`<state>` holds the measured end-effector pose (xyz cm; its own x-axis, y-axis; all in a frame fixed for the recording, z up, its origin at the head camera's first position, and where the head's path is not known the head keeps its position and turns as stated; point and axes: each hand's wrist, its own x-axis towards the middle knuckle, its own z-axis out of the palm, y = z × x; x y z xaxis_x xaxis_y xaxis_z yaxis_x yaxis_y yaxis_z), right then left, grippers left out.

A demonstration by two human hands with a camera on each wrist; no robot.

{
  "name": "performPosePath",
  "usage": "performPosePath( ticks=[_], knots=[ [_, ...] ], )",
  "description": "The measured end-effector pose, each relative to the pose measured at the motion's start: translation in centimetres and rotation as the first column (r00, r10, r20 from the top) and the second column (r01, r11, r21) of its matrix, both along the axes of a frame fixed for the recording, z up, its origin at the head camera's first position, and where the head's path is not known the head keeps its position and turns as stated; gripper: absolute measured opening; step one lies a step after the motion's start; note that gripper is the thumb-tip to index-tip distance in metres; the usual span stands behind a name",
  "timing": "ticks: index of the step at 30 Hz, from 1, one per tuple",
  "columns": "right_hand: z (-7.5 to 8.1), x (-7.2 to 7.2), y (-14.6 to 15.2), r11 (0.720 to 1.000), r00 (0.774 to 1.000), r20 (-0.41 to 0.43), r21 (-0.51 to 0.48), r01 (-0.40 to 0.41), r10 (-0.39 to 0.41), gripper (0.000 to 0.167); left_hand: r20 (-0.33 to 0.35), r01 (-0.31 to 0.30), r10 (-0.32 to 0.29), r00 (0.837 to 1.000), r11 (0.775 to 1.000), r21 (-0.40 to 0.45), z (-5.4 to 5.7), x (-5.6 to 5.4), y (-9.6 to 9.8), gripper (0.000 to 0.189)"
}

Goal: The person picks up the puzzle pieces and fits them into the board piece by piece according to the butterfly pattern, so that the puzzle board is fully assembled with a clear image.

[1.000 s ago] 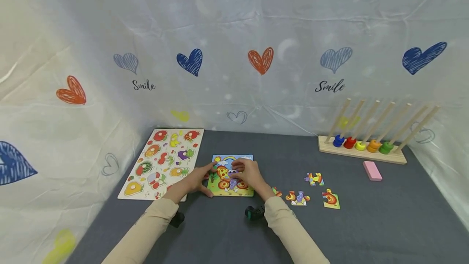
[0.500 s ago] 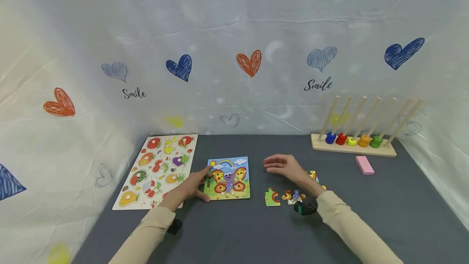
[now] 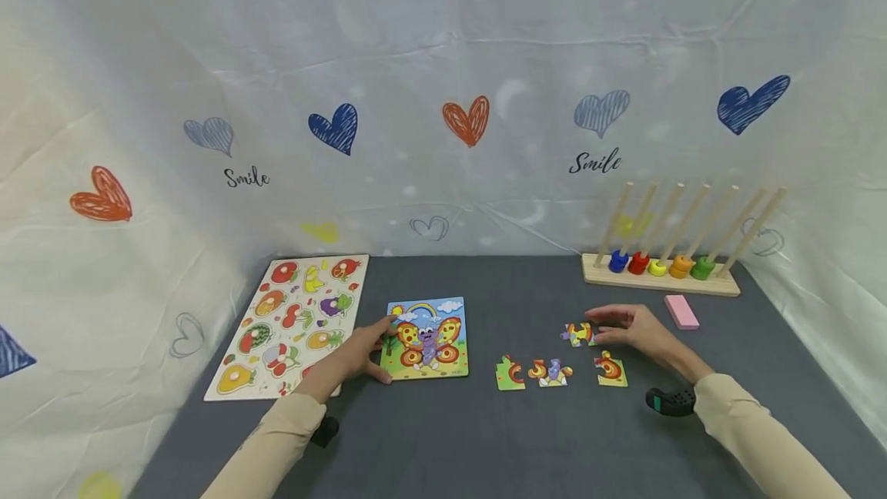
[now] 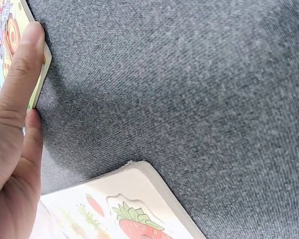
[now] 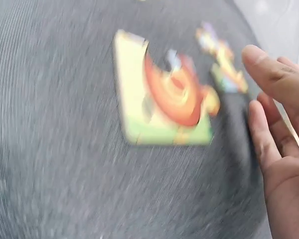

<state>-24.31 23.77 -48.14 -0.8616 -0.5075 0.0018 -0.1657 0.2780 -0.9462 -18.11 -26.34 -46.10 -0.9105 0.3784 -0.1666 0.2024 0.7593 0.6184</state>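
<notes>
A square butterfly picture puzzle (image 3: 426,337) lies on the dark grey cloth, left of middle. My left hand (image 3: 353,353) touches its left edge and near left corner with extended fingers; in the left wrist view one fingertip (image 4: 34,35) lies over the puzzle's edge. Over on the right, my right hand (image 3: 637,329) hovers beside a loose yellow and purple puzzle piece (image 3: 578,334), fingers apart and loosely bent. Nearer me lie an orange spiral piece (image 3: 611,369), blurred in the right wrist view, a purple-bodied piece (image 3: 552,373) and a green-cornered piece (image 3: 509,373).
A white fruit puzzle board (image 3: 291,329) lies at the left, partly behind my left hand. At the back right stands a wooden peg stand (image 3: 658,277) with coloured rings, and a pink block (image 3: 682,313) in front of it. A printed curtain (image 3: 416,175) hangs behind.
My right hand has left the butterfly puzzle and moved right to the loose pieces, uncovering the whole picture. My left hand stays at the puzzle's edge. The head view has shifted slightly.
</notes>
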Motion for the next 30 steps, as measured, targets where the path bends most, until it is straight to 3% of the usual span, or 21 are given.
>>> performPosePath(
  ticks=[3, 8, 12, 16, 23, 30],
  knots=[
    [-0.4, 0.0, 0.4, 0.998, 1.0, -0.023, 0.06, -0.017, 0.019, 0.049, 0.005, 0.0, 0.0, 1.0, 1.0, 0.018, 0.1, 0.1, 0.1, 0.101],
    [-0.7, 0.1, 0.1, 0.976, 0.989, -0.143, 0.218, -0.005, 0.037, 0.045, 0.004, 0.002, -0.002, 1.0, 1.0, 0.025, -0.1, 0.2, 0.3, 0.1],
    [-0.6, 0.2, -0.1, 0.967, 0.983, -0.184, 0.253, 0.025, 0.023, 0.041, 0.007, -0.007, 0.007, 1.0, 1.0, 0.013, -0.2, 0.2, 0.2, 0.099],
    [-0.4, 0.1, -0.1, 0.982, 0.993, -0.115, 0.186, 0.03, -0.009, 0.043, 0.012, -0.018, 0.017, 1.0, 1.0, 0.015, 0.0, 0.2, 0.1, 0.101],
    [0.3, -0.2, 0.9, 0.999, 0.994, 0.11, 0.046, 0.024, -0.029, 0.052, -0.005, -0.006, 0.006, 1.0, 1.0, 0.006, 0.2, 0.2, 0.1, 0.101],
    [0.6, -0.1, 0.8, 1.0, 0.984, 0.173, 0.0, 0.031, -0.031, 0.056, 0.001, 0.003, -0.003, 1.0, 1.0, 0.016, 0.0, 0.2, 0.0, 0.102]
  ],
)
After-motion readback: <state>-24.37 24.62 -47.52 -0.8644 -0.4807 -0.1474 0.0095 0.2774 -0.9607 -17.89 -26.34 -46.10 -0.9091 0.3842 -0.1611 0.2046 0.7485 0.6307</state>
